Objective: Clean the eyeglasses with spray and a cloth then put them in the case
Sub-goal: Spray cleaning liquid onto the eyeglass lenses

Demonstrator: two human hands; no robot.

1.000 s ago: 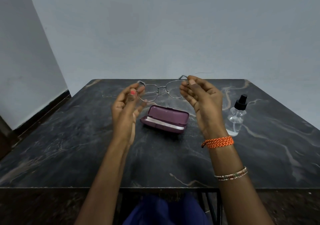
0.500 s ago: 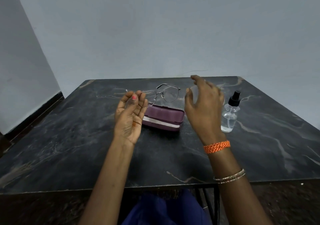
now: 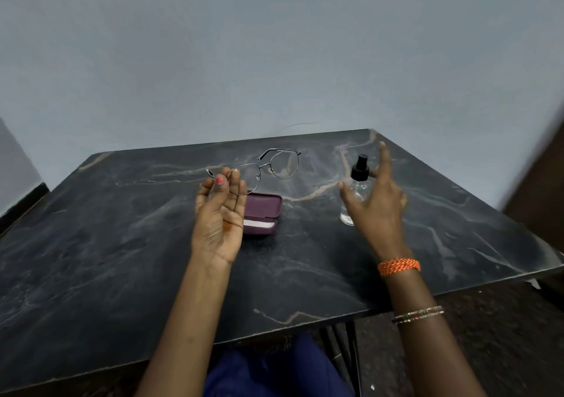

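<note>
Case (image 3: pixel 263 212) ajar, white cloth (image 3: pixel 258 223) inside; spray bottle (image 3: pixel 355 195) holds clear liquid.

We list thin grey metal wire for the eyeglasses (image 3: pixel 268 167), pinched at our left hand's (image 3: pixel 218 216) fingertips, with clear lenses. The case (image 3: pixel 264 210) beside those fingers is matt plum, with a pale lining. Before our right hand's (image 3: pixel 374 204) spread fingers, the spray bottle (image 3: pixel 355 189) is clear and glossy, capped in black plastic. The table (image 3: pixel 122 259) is dark veined marble-look, faintly sheened.
</note>
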